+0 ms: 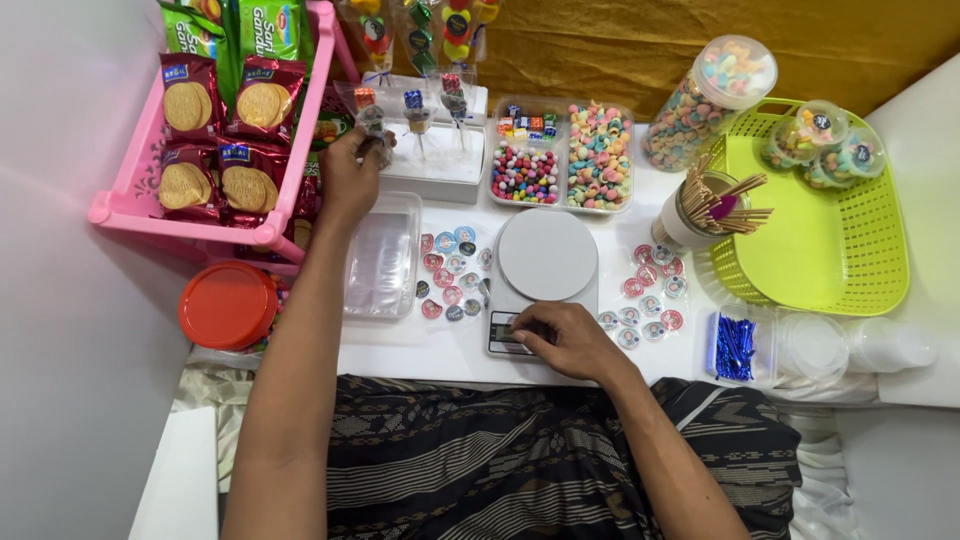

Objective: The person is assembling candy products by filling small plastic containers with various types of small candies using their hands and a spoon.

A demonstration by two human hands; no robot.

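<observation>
My left hand (348, 172) reaches forward and grips a wrapped candy skewer (372, 122) standing in a white foam block (440, 172) with two more skewers. My right hand (562, 335) rests on the front panel of a white kitchen scale (546, 262), fingers curled over its display. The round scale platform is bare. Round stickers (452, 270) lie scattered left of the scale and more round stickers (652, 292) lie to its right.
A pink rack (270, 232) of biscuit packs stands at left, an orange-lidded jar (228, 305) below it. Clear bags (381, 262), two candy trays (565, 158), a candy jar (710, 100), a cup of wooden sticks (712, 205), a green basket (815, 250) and blue twist ties (735, 347) surround the scale.
</observation>
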